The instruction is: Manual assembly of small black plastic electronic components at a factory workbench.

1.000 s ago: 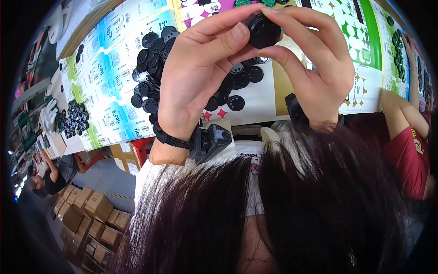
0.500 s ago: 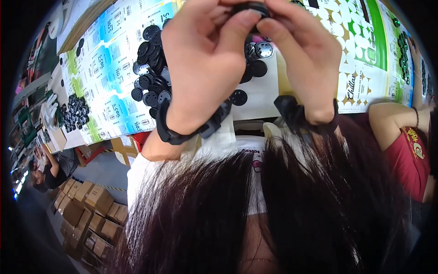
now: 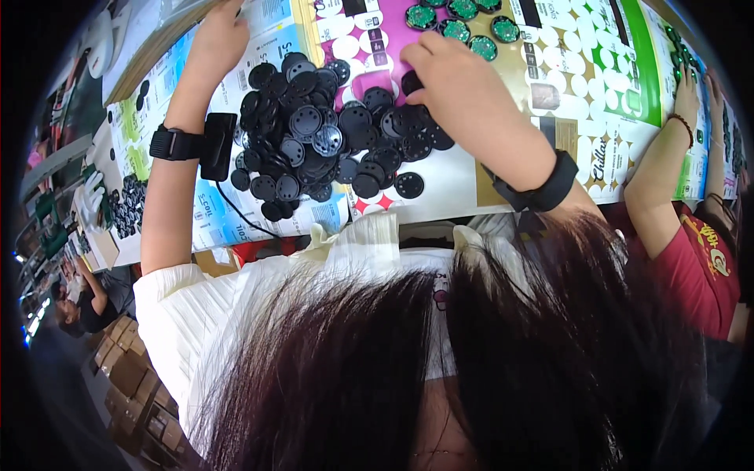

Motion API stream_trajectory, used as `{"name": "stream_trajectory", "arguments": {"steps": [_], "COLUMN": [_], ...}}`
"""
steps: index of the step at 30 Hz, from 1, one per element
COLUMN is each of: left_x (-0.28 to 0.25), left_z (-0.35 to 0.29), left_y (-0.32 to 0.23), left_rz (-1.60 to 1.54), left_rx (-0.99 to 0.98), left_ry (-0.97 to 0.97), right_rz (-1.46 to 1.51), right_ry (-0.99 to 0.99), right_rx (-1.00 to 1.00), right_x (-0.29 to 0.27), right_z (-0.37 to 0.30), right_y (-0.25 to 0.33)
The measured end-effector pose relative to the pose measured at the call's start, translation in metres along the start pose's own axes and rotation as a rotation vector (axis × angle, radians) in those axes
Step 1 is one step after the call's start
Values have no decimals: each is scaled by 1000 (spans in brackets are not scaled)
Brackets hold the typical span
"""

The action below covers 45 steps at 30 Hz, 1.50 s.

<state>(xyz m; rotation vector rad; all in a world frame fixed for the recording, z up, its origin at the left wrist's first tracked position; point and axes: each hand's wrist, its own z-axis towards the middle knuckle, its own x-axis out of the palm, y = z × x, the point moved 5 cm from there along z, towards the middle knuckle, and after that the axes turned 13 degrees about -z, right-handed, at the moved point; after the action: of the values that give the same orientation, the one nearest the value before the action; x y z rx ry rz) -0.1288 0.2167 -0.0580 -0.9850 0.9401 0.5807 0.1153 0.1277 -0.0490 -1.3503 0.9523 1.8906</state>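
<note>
A heap of round black plastic caps with small holes [image 3: 306, 125] lies on the table in front of me. My right hand [image 3: 463, 86] is at the heap's far right side, thumb and fingers curled around the edge of a black cap [image 3: 410, 82]. Beyond it sit several round green circuit boards in black housings [image 3: 455, 31]. My left hand [image 3: 218, 43] is stretched out to the far left, past the heap. Its fingertips run to the picture's upper edge, so what they touch or hold is hidden. Both wrists wear black straps.
Printed packaging sheets [image 3: 212, 200] cover the table. A wooden-edged board [image 3: 157, 47] is at the far left. Another pile of black parts [image 3: 129, 206] lies left. A co-worker's arm [image 3: 664, 169] reaches over green parts on the right. Cardboard boxes [image 3: 129, 357] are stacked on the floor.
My hands were together at the top middle, holding a black round piece. They have parted: the left went far left, the right came down to the black caps.
</note>
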Motion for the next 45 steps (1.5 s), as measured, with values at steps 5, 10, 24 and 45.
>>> {"name": "stream_trajectory", "arguments": {"steps": [5, 10, 24, 45], "left_x": [8, 35, 34, 8], "left_z": [-4, 44, 35, -40], "left_y": [-34, -132, -158, -187], "left_rz": [432, -103, -540, -1757], "left_rx": [273, 74, -353, -729], "left_ry": [-18, 124, 349, -159], "right_rz": [0, 163, 896, 350], "right_ry": [-19, 28, -24, -254], "right_rx": [-112, -100, 482, 178], "right_x": [1, -15, -59, -100], "right_z": [4, -5, -16, -12], "right_y": [11, 2, -42, 15]}}
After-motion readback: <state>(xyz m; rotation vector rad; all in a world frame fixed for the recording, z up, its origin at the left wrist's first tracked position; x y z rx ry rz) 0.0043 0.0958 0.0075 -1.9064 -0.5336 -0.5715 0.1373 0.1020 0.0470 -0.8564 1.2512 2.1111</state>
